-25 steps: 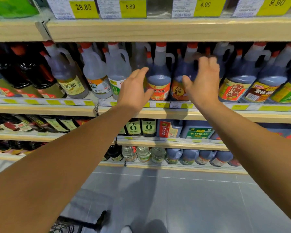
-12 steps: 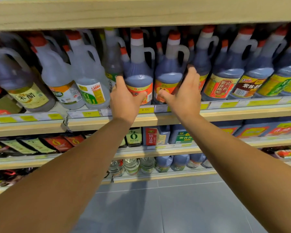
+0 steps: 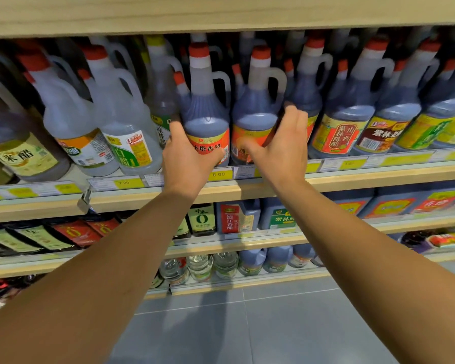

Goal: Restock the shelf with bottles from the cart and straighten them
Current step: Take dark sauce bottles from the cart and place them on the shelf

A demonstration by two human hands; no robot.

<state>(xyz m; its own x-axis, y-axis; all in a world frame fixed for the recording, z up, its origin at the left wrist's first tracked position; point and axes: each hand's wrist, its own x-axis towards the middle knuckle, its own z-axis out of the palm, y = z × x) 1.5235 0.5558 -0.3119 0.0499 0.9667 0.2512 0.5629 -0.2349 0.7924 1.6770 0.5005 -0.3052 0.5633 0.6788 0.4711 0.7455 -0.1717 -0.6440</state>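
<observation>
Landmark: 6.00 price tag [image 3: 218, 174] on shelf edge [image 3: 352, 179]. Directly above it I saw two dark vinegar bottles upright, side by side, long axes vertical. Left hand [image 3: 187, 158] clamped round left bottle [image 3: 208, 119], thumb across label. Right hand [image 3: 281, 151] cupped right bottle [image 3: 255, 119], fingers curled on far flank. Each hand already on its own bottle; I judged straightening next, cart not visible.

Dark bottles [image 3: 206, 114] red-capped, orange labels, yellow price tags [image 3: 219, 174]

We're in a shop aisle: wooden shelf [image 3: 352, 179] tiers crammed with vinegar jugs [image 3: 208, 119], yellow price tags [image 3: 219, 174] along that shelf's front edge, more bottled stock [image 3: 237, 218] on tiers below it
</observation>
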